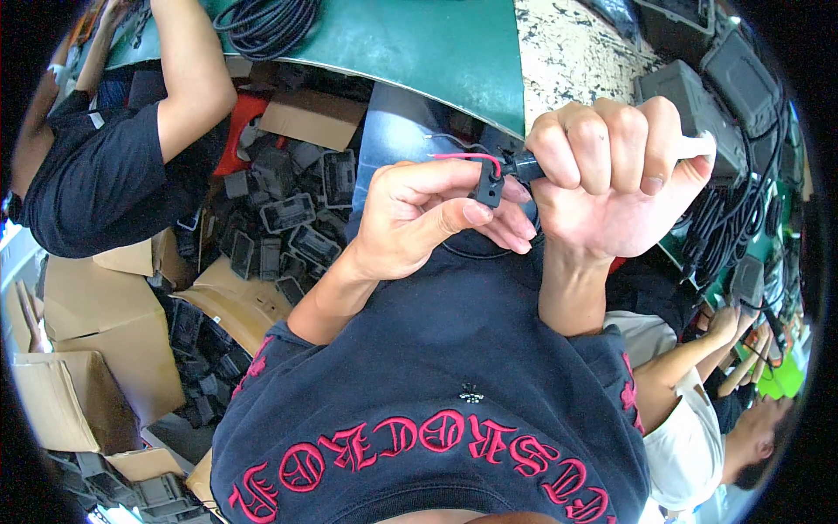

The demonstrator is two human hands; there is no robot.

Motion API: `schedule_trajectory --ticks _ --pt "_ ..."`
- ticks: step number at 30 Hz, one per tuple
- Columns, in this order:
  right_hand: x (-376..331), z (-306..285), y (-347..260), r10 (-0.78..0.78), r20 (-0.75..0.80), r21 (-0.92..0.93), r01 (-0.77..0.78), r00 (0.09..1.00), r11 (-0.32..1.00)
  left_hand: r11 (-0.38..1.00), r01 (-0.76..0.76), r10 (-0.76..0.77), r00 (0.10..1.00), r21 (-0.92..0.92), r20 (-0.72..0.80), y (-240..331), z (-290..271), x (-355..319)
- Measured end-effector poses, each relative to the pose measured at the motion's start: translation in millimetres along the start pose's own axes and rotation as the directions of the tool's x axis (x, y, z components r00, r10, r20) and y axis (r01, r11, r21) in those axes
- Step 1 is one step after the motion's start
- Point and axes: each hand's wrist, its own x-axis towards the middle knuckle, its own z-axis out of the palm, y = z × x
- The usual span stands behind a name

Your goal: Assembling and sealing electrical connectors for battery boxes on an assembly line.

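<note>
Between the thumb and fingers of my left hand [423, 210] is a small black plastic block [491, 188] with a hole in its face. A red wire [467, 158] loops out of its top, and a thinner dark wire shows beside it. My right hand [611, 162] is closed in a fist around a black cylindrical piece [525, 166], whose end points at the block. Whether the two pieces touch or are joined, I cannot tell. Something white [695, 147] shows at the right hand's outer edge, by the thumb. Both hands are raised above my lap.
Ahead is a green tabletop [419, 52] with a coil of black cable [266, 26]. Grey plastic housings [690, 100] and bundled black cables [729, 214] lie at the right. Dark housings [288, 214] and cardboard boxes [105, 306] fill the left. People sit on both sides.
</note>
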Motion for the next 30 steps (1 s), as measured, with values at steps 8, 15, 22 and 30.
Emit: schedule_trajectory --ticks 8,15,22,30 --pt "-0.8 -2.7 -1.4 0.022 -0.015 0.075 -0.02 1.0 0.997 0.992 -0.025 0.03 0.999 0.122 -0.035 2.0 4.5 -0.3" --pt "-4.5 4.7 -2.8 -0.005 -0.023 0.001 0.005 1.0 1.0 0.674 -0.019 0.164 0.979 0.738 -0.124 21.2 17.0 0.3" --pt "-17.0 22.2 -2.8 -0.12 0.033 -0.293 0.124 0.992 0.948 0.511 -0.084 0.42 0.893 0.855 -0.163 2.8 25.1 -0.1" --pt "-30.9 25.9 10.3 -0.245 0.129 -0.445 0.276 0.961 0.852 0.263 -0.174 0.568 0.823 0.949 -0.007 -3.6 26.3 6.5"
